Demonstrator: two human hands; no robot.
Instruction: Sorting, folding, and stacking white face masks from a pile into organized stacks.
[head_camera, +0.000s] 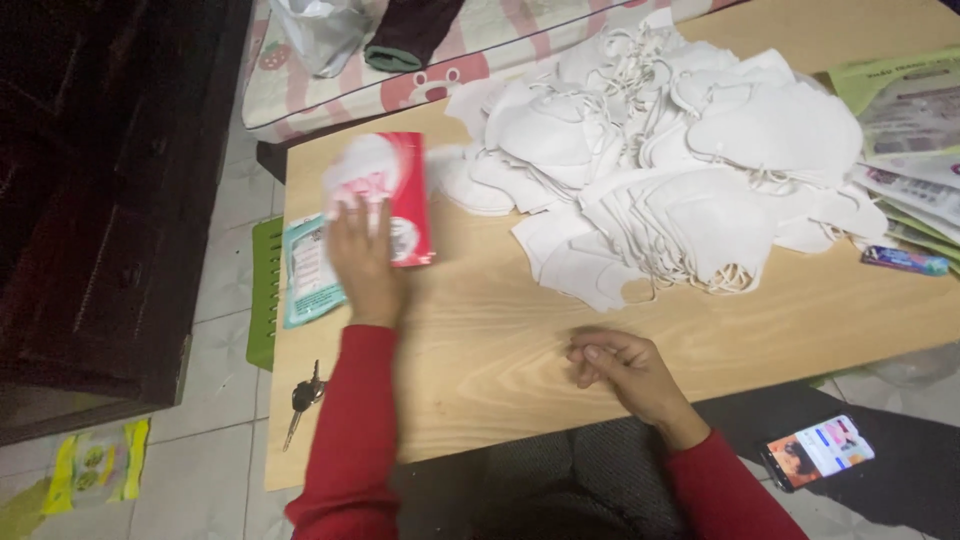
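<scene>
Now the person's left hand (362, 262) is lying flat on a red and white packet (385, 198), with the fingers stretched out and spread, pressing on its lower part and not closing around it. The hand is blurred, so the exact fingertips are hard to see. The packet is lying flat on the wooden table (500, 340), near the left edge. Its long axis is running away from the person, and it is tilted only a little; the far short edge is pointing toward the striped cushion (400, 80) behind the table. Just beside the packet, on its left, a teal and white packet (305, 270) is lying, and its long axis is going in almost the same direction.

The right hand (622, 372) is resting on the table near the front edge, well apart from the red packet. Its fingers are curled into a loose fist, and nothing can be seen inside.

A big pile of white masks (670, 150) is covering the far right part of the table. A bunch of keys (303, 398) is hanging over the left edge, and a phone (818, 451) is lying lower on the right.
</scene>
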